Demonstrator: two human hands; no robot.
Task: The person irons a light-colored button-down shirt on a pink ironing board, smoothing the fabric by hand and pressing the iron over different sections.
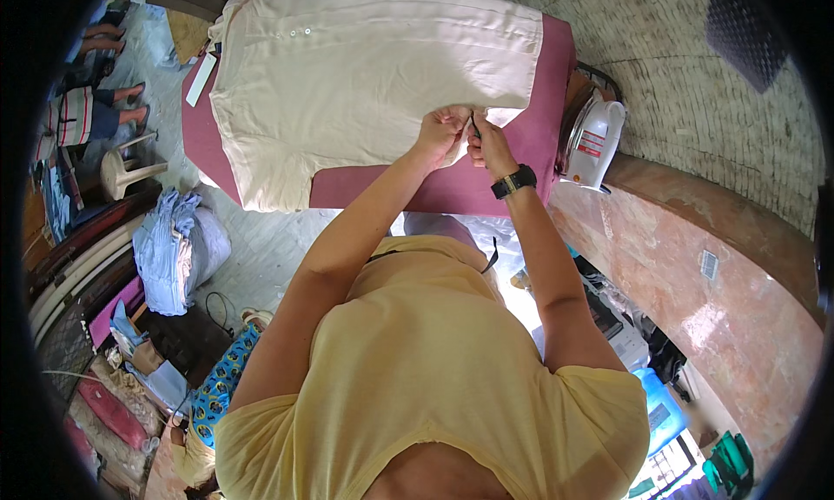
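A cream button-front shirt (365, 74) lies spread over a maroon padded table (365, 187). At the shirt's near right edge, my left hand (443, 131) is closed on a gathered bit of its cloth. Close beside it, almost touching, my right hand (492, 148) is closed around a small thin dark tool (474, 126). The tool's tip points at the cloth by my left fingers; its exact kind is too small to make out. A dark watch is on my right wrist.
A white iron (595, 144) stands just off the table's right end. A white strip-like object (201, 80) lies at the table's left end. Blue folded clothes (169, 252) and a plastic stool (130, 170) are to the left. A pinkish stone ledge (678, 257) curves along the right.
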